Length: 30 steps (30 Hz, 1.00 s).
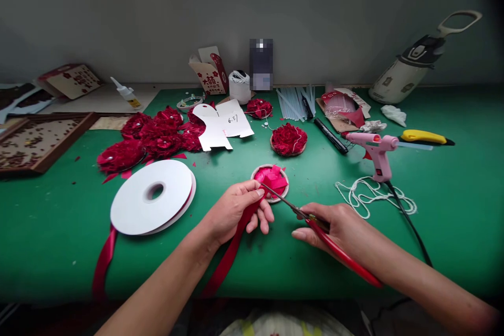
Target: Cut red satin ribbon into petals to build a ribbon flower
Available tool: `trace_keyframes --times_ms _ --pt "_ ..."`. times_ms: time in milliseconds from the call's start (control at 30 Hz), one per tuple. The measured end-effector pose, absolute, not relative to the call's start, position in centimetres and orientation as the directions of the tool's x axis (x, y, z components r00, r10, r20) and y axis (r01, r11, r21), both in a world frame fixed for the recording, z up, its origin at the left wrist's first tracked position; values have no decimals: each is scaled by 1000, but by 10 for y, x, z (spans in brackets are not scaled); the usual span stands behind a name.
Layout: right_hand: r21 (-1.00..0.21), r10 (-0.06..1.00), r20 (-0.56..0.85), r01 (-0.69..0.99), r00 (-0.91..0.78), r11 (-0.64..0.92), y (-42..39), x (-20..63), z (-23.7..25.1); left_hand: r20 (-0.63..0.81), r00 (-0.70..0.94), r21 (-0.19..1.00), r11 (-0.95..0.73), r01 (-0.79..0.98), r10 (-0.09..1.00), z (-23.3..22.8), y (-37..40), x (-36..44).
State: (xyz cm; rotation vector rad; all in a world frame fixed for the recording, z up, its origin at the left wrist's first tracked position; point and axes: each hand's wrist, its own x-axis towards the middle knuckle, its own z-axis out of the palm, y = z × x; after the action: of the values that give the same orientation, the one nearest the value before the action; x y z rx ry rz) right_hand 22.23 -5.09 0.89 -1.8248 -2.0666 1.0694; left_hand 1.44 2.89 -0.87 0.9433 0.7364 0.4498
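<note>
Pinched between the thumb and fingers of my left hand is a red ribbon, whose tail hangs down over the table's front edge. My right hand grips red-handled scissors. Their blades reach left to the ribbon end at my left fingertips. Just beyond lies a small round dish with bright pink-red ribbon pieces in it. A white ribbon spool rests left of my left hand, with red ribbon trailing from it.
Red fabric flowers cluster at the left behind the spool; another flower sits beyond the dish. A pink glue gun, white cord and yellow cutter lie right. Glue sticks and a bottle are farther back.
</note>
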Motion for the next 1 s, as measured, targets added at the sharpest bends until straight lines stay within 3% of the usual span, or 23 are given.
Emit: trace_keyframes --times_ms 300,433,633,833,933,1000 --pt "-593 928 -300 805 -223 2 -45 225 12 -424 643 843 537 24 638 -5 31 9" --pt "-598 920 -324 801 -218 -20 -42 229 11 -379 679 845 534 -24 629 0 31 3" --pt "-693 858 -421 714 -295 -94 -37 237 20 -171 542 879 376 -293 823 6 35 -2" --pt "-743 751 -561 611 -348 -273 -46 244 58 -172 517 865 380 -329 838 5 34 5" --pt "-736 795 -544 607 -268 -300 -51 243 74 -155 508 882 350 -314 847 4 31 7" --pt "-775 888 -432 568 -159 -276 -50 238 76 -143 553 893 347 -285 821 3 28 9"
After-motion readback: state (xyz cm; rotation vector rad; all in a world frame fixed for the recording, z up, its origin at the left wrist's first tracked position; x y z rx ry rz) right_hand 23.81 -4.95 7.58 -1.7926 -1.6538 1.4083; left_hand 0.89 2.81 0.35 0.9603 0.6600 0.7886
